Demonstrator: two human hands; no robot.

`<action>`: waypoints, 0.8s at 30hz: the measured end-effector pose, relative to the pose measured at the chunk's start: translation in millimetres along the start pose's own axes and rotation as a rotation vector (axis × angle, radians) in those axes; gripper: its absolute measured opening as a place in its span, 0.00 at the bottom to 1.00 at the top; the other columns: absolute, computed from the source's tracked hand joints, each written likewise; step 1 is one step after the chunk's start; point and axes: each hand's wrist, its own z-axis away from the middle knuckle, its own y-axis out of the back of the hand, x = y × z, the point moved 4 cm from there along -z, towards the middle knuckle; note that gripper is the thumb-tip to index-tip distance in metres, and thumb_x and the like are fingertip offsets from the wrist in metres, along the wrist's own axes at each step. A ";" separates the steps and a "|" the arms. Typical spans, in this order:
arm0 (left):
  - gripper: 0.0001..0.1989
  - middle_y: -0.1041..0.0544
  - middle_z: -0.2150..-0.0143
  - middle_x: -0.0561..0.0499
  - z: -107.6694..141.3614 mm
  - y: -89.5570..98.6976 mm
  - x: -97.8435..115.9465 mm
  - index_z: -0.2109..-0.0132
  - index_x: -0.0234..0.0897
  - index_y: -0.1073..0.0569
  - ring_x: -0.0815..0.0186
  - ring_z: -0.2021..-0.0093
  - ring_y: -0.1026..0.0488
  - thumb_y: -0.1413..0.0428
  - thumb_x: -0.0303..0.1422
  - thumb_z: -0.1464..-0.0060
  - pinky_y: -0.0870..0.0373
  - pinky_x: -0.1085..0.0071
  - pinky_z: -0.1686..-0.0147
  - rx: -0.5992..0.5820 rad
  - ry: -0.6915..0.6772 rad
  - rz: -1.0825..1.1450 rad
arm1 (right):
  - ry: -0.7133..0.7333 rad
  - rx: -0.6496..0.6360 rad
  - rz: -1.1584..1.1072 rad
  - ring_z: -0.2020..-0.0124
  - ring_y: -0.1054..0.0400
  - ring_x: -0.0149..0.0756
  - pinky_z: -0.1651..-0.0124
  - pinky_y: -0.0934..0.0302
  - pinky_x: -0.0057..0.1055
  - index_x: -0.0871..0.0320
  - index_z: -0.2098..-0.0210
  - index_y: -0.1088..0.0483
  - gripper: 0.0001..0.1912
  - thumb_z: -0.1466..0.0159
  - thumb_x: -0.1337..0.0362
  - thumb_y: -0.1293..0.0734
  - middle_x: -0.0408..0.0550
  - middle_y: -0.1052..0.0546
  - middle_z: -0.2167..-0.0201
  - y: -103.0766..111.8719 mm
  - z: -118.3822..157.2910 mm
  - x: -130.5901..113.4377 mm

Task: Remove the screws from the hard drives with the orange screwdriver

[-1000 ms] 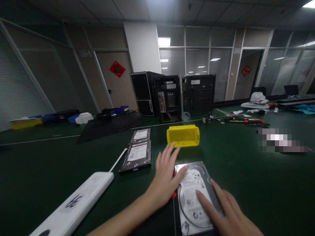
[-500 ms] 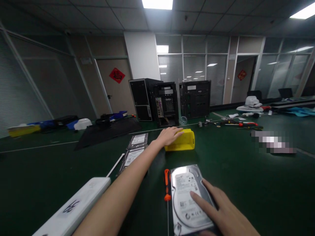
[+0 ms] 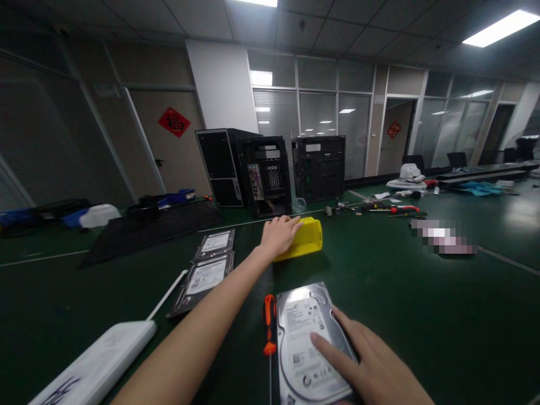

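Observation:
My left hand (image 3: 280, 235) reaches forward to a small yellow plastic bin (image 3: 310, 236), its fingers closed over the bin's left side and upper edge. Close in front of me, a silver hard drive (image 3: 301, 329) with a white label lies on the green table. My right hand (image 3: 371, 360) grips that drive from the right, the thumb resting on the label and other fingers along or under the side, partly hidden. Along the drive's left edge lies a screwdriver (image 3: 270, 326) with an orange and black handle, its shaft toward me.
Two more hard drives (image 3: 206, 274) lie left of my forearm, beside a white power strip (image 3: 101, 360). Behind the bin stand several black computer cases (image 3: 265, 174). Pliers and screwdrivers (image 3: 392, 208) lie at the back right, near a white fan (image 3: 407, 179). A dark mat (image 3: 143, 230) is back left.
My view has turned a little to the right, so the whole scene sits farther left. Both hands keep their places on the yellow bin and the hard drive.

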 end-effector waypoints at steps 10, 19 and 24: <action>0.23 0.47 0.35 0.47 50.9 43.1 7.4 0.38 0.42 0.45 0.57 0.37 0.52 0.57 0.41 0.39 0.55 0.57 0.40 0.178 -0.092 0.136 | 0.026 0.115 0.002 0.51 0.32 0.54 0.59 0.31 0.39 0.44 0.36 0.56 0.39 0.43 0.43 0.40 0.62 0.37 0.43 -8.3 6.4 3.4; 0.21 0.38 0.42 0.50 172.7 35.3 -19.3 0.40 0.51 0.42 0.58 0.42 0.42 0.57 0.44 0.40 0.45 0.56 0.43 -0.235 0.148 0.487 | 0.046 0.081 -0.019 0.51 0.32 0.54 0.60 0.30 0.39 0.44 0.37 0.52 0.36 0.42 0.44 0.40 0.61 0.36 0.44 -0.7 1.8 4.6; 0.16 0.30 0.51 0.52 173.6 31.9 -11.2 0.49 0.47 0.33 0.62 0.48 0.36 0.59 0.42 0.39 0.40 0.62 0.46 -0.262 0.168 0.597 | 0.065 0.005 0.015 0.52 0.31 0.53 0.61 0.30 0.39 0.48 0.39 0.45 0.33 0.41 0.44 0.42 0.65 0.34 0.45 15.4 -3.7 3.3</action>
